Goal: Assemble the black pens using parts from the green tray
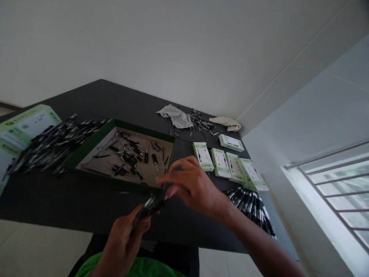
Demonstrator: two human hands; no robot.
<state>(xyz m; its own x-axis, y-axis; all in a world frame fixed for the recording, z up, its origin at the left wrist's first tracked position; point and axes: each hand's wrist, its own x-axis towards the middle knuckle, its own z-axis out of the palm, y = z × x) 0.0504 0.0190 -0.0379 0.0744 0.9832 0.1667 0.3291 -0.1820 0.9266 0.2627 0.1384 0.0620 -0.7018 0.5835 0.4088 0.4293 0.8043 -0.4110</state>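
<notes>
My left hand (pixel 123 238) is closed round a black pen (pixel 150 206) held just in front of the table's near edge. Over the pen's upper end, my right hand (pixel 196 186) has its fingers curled and pinched, touching the tip; what they pinch is too small to make out. Right behind both hands lies a shallow green tray (pixel 86 152) with a brown floor, strewn with several small black and silver pen parts (pixel 129 154).
A black table (pixel 72 204) carries a heap of black pens (pixel 52 142) at the left beside large green-white boxes (pixel 25 125). Several small green-white boxes (pixel 227 163) and a row of finished pens (pixel 253 206) lie at the right. Cloths (pixel 175 115) and loose parts sit far back. A barred window (pixel 340 192) is at the right.
</notes>
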